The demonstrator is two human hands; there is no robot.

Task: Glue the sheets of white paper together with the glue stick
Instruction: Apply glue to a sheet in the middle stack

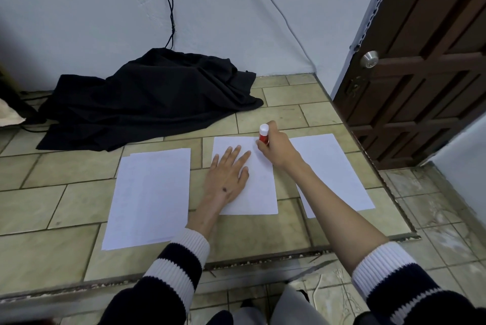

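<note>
Head view: three white paper sheets lie side by side on the tiled platform, long axes running toward twelve o'clock. On the middle white paper sheet, the left hand presses flat, fingers straight. At its one o'clock, the right hand grips the upright red glue stick with white end, over the sheet's far right corner.

Left hand flat on middle paper sheet. Right hand grips red glue stick upright at that sheet's far edge. Paper stack left, single sheet right. Black cloth at tiled platform's far edge.
</note>
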